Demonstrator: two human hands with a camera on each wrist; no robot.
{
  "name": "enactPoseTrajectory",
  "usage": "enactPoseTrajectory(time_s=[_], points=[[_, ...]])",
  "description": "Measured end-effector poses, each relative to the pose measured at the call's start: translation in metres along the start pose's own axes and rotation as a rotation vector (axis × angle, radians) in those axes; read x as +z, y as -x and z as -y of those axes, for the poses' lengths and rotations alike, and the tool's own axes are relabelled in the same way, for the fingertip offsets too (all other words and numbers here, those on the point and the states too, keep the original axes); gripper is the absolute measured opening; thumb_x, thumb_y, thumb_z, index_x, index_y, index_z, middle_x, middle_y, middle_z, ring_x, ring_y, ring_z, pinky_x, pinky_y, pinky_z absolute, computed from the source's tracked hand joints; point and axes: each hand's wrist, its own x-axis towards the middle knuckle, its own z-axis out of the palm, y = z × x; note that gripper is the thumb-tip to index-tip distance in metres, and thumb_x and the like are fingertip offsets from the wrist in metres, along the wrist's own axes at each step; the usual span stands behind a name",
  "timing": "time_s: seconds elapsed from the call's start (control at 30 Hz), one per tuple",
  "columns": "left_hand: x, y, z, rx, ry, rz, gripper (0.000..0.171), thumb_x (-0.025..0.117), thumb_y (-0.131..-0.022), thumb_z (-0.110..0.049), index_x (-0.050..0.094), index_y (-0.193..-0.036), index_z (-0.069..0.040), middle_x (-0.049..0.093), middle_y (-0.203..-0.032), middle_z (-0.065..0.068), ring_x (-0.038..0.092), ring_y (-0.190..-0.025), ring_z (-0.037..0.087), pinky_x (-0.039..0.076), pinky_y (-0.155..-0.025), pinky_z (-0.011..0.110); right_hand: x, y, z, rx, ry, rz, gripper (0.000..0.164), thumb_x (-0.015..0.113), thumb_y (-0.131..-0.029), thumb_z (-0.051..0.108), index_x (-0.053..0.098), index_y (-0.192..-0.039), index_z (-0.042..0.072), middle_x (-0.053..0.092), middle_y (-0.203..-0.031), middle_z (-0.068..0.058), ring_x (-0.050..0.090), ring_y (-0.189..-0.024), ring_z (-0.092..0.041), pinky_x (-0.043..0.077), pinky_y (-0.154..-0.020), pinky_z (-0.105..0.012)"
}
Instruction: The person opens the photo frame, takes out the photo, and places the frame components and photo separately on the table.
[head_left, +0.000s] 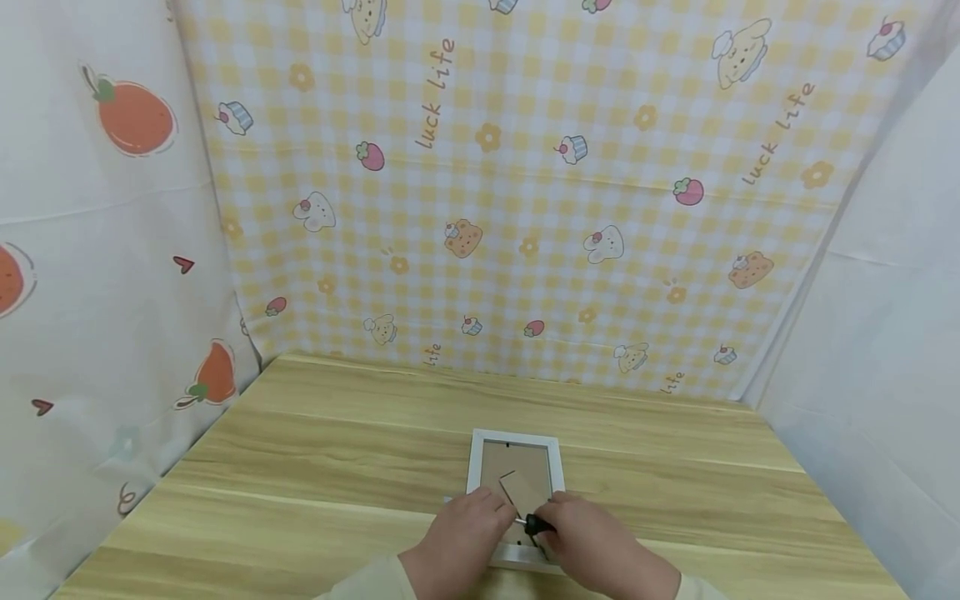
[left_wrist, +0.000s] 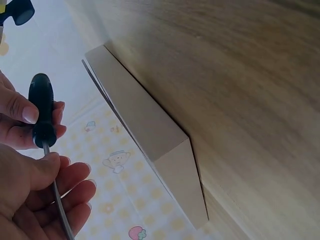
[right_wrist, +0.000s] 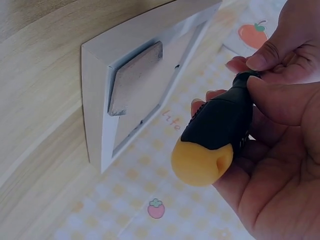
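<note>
A screwdriver [head_left: 537,525] with a black handle and a yellow butt end is between my two hands, above a picture frame. My left hand [head_left: 467,531] pinches its thin metal shaft [left_wrist: 56,197] between thumb and fingers. The handle [right_wrist: 217,120] lies in the curled fingers of my right hand [head_left: 588,533]. White-edged, the picture frame [head_left: 476,458] lies back side up on the table, with a brown backing board [head_left: 525,462]. A stand flap [right_wrist: 135,77] sits on that board. The screwdriver's tip is hidden in the head view and cut off in the left wrist view.
The wood-grain table [head_left: 337,450] extends around the frame on all sides. A yellow checked cloth [head_left: 525,192] hangs behind it, with white cloths at the left [head_left: 112,275] and right [head_left: 862,333]. A dark object [left_wrist: 20,11] shows in the left wrist view's corner.
</note>
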Motion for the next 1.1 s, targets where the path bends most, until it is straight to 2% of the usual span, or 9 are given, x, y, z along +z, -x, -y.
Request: enactPoseTrajectory(time_s=[0.17, 0.27, 0.63, 0.87, 1.1], points=[[0.001, 0.002, 0.001, -0.001, 0.008, -0.085, 0.022, 0.075, -0.076, 0.001, 0.069, -0.090, -0.014, 0.066, -0.084, -0.007, 0.059, -0.080, 0.006, 0.048, -0.064, 0.017, 0.000, -0.001, 0.003, -0.006, -0.014, -0.008, 0.004, 0.069, -0.086, 0.008, 0.067, -0.084, 0.006, 0.051, -0.074, 0.009, 0.040, -0.064, 0.000, 0.040, -0.054, -0.018], [0.001, 0.002, 0.002, -0.007, 0.010, -0.108, 0.022, 0.073, -0.074, 0.002, 0.069, -0.088, -0.015, 0.066, -0.084, -0.007, 0.059, -0.080, 0.006, 0.048, -0.064, 0.017, 0.000, -0.002, 0.005, 0.008, -0.021, 0.002, 0.005, 0.071, -0.085, 0.009, 0.068, -0.086, 0.006, 0.052, -0.076, 0.009, 0.042, -0.065, 0.000, 0.041, -0.056, -0.018], [-0.001, 0.003, 0.000, -0.015, -0.028, -0.113, 0.021, 0.073, -0.074, 0.001, 0.068, -0.087, -0.015, 0.065, -0.081, -0.007, 0.057, -0.076, 0.006, 0.046, -0.063, 0.017, 0.004, -0.005, 0.008, 0.002, 0.073, -0.060, 0.015, 0.077, -0.079, 0.013, 0.063, -0.079, 0.010, 0.048, -0.070, 0.010, 0.039, -0.060, 0.000, 0.038, -0.052, -0.018], [-0.004, 0.001, -0.003, -0.040, 0.003, -0.110, 0.018, 0.072, -0.077, -0.001, 0.069, -0.088, -0.014, 0.065, -0.081, -0.005, 0.058, -0.076, 0.007, 0.046, -0.060, 0.018, 0.007, -0.007, 0.010, 0.043, 0.120, -0.104, 0.025, 0.079, -0.076, 0.013, 0.055, -0.068, 0.014, 0.045, -0.064, 0.009, 0.036, -0.056, -0.003, 0.035, -0.050, -0.020], [-0.004, 0.001, -0.003, -0.059, 0.032, -0.104, 0.018, 0.073, -0.077, 0.000, 0.070, -0.088, -0.013, 0.066, -0.082, -0.004, 0.058, -0.076, 0.007, 0.047, -0.061, 0.017, 0.011, -0.008, 0.010, 0.069, 0.187, -0.121, 0.027, 0.079, -0.076, 0.014, 0.054, -0.066, 0.014, 0.046, -0.061, 0.008, 0.038, -0.054, -0.004, 0.035, -0.047, -0.021]])
